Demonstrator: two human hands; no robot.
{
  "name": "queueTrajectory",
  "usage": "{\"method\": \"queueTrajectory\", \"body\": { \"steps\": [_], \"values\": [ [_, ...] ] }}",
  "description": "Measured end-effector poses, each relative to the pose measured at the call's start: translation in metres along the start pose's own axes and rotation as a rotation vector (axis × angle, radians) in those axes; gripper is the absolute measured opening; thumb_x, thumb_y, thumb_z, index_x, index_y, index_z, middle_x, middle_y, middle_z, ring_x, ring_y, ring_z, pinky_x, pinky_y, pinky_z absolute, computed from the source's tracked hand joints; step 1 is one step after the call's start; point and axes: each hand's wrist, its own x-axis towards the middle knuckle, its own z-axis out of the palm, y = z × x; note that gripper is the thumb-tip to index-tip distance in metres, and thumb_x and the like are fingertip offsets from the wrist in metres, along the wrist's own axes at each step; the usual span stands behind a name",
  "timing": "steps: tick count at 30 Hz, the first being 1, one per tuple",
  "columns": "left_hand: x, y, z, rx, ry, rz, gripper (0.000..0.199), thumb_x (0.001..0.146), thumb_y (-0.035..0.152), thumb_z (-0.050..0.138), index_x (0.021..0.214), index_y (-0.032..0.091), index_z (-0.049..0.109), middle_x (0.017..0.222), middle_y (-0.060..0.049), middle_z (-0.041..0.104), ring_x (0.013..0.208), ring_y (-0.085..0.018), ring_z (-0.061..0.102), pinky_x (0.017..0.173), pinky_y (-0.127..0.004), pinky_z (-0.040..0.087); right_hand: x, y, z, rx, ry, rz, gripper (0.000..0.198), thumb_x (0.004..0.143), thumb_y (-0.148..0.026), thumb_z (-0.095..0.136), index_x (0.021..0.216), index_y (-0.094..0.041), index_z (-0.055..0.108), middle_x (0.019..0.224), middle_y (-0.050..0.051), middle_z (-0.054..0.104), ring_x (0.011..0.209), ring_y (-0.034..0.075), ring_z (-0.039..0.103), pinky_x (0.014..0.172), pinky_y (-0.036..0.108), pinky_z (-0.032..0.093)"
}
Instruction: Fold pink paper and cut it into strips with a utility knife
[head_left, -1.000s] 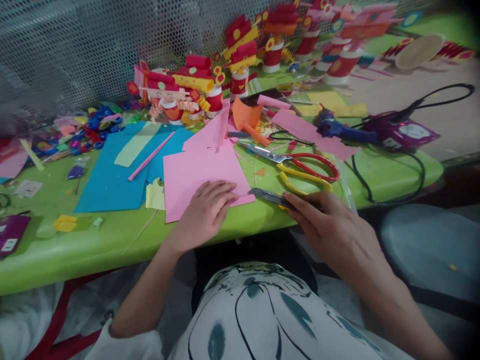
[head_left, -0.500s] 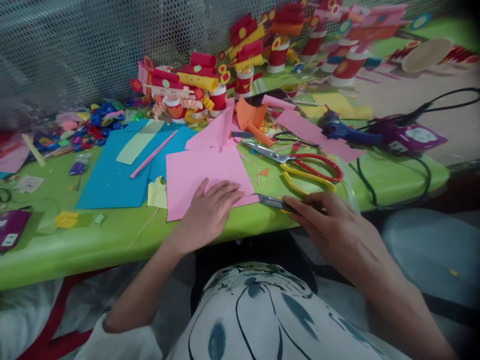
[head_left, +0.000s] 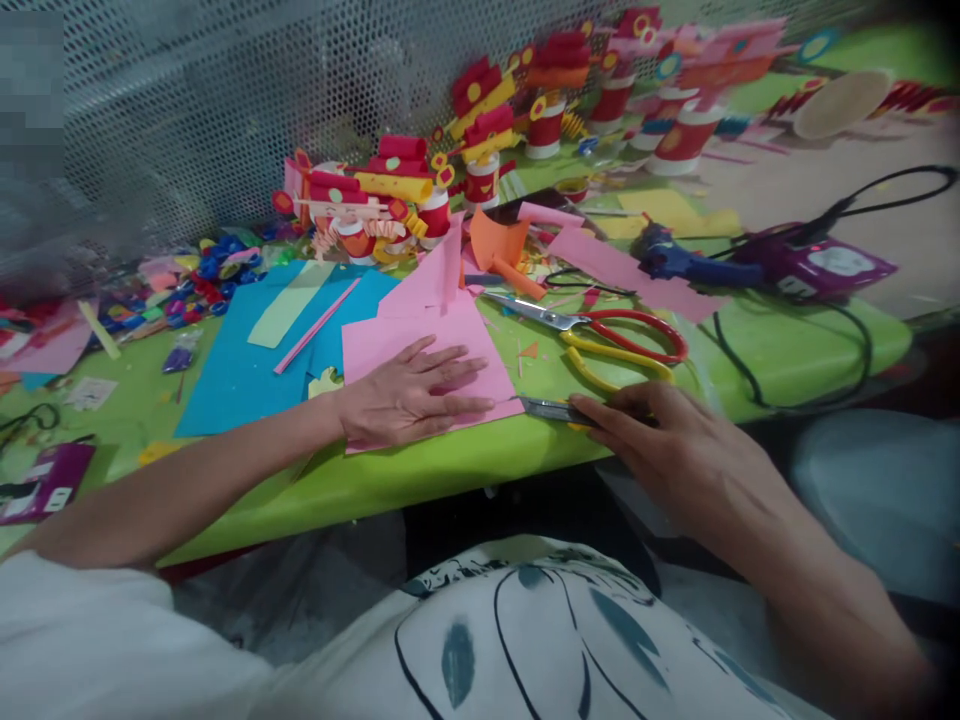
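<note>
My left hand (head_left: 409, 390) lies flat on a sheet of pink paper (head_left: 360, 345), fingers spread, pressing it near the table's front edge. In my right hand (head_left: 656, 425) is a utility knife (head_left: 551, 410), gripped with the index finger along its top. The knife's tip points left and meets the sheet's lower right corner; its handle is mostly hidden by my fingers. Just beyond it lie large scissors (head_left: 551, 315) with one red and one yellow handle, their blades pointing left.
Blue sheets (head_left: 225, 385) lie left of the pink sheet. Folded pink paper (head_left: 431, 275) and an orange piece (head_left: 499, 240) are behind it. A blue glue gun (head_left: 690, 265) rests at right by a purple box (head_left: 832, 265) with a black cord. Paper-decorated cups (head_left: 480, 180) line the back.
My left forearm has swung out to the left, and the left hand lies flatter with fingers more spread. The view has shifted slightly. The right hand and knife stay at the corner.
</note>
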Motion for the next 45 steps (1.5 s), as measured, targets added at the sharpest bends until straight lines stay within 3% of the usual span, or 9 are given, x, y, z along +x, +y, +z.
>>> {"method": "queueTrajectory", "body": {
  "steps": [3,9,20,33,38,45],
  "values": [
    [0.001,0.001,0.011,-0.037,-0.066,-0.022,0.054,0.116,0.047,0.040,0.170,0.052,0.035,0.186,0.007,0.020,0.174,-0.027,0.017,0.139,-0.059,0.013,0.000,0.001,0.000,0.022,0.002,0.004,0.045,0.111,-0.044,0.041,0.142,-0.033,0.073,0.111,0.013,0.066,0.087,0.024,0.063,0.072,0.038,0.049],
    [0.001,0.005,0.010,-0.083,-0.093,-0.058,0.054,0.118,0.048,0.030,0.172,0.052,0.028,0.187,0.009,0.013,0.174,-0.024,0.014,0.139,-0.057,0.008,-0.002,0.002,-0.006,0.005,-0.022,-0.022,0.042,0.110,-0.039,0.046,0.142,-0.031,0.073,0.110,0.012,0.068,0.086,0.025,0.065,0.067,0.038,0.049],
    [0.004,0.007,0.010,-0.111,-0.109,-0.073,0.055,0.118,0.049,0.031,0.172,0.053,0.027,0.187,0.007,0.013,0.174,-0.028,0.015,0.138,-0.061,0.009,-0.001,-0.006,-0.009,-0.013,-0.043,-0.023,0.041,0.110,-0.037,0.047,0.140,-0.030,0.073,0.110,0.012,0.070,0.091,0.024,0.066,0.069,0.036,0.053],
    [0.006,0.014,0.010,-0.107,-0.084,-0.096,0.057,0.117,0.048,0.033,0.173,0.051,0.025,0.187,0.005,0.017,0.173,-0.031,0.018,0.137,-0.063,0.012,-0.001,-0.014,-0.004,0.028,0.004,-0.040,0.039,0.110,-0.041,0.050,0.135,-0.026,0.076,0.106,0.010,0.070,0.085,0.022,0.067,0.063,0.034,0.047],
    [0.007,0.017,0.010,-0.113,-0.075,-0.105,0.059,0.117,0.046,0.036,0.173,0.052,0.023,0.186,0.006,0.017,0.173,-0.031,0.019,0.138,-0.062,0.011,-0.002,-0.014,-0.007,0.042,-0.033,-0.019,0.037,0.109,-0.041,0.051,0.136,-0.031,0.075,0.105,0.009,0.071,0.084,0.022,0.066,0.063,0.035,0.045],
    [0.007,0.017,0.010,-0.121,-0.073,-0.113,0.056,0.116,0.045,0.038,0.171,0.052,0.032,0.186,0.006,0.019,0.173,-0.030,0.020,0.138,-0.061,0.012,-0.006,-0.020,-0.013,0.011,-0.042,-0.030,0.036,0.108,-0.035,0.055,0.137,-0.025,0.073,0.104,0.011,0.070,0.082,0.022,0.065,0.064,0.035,0.046]
  ]
}}
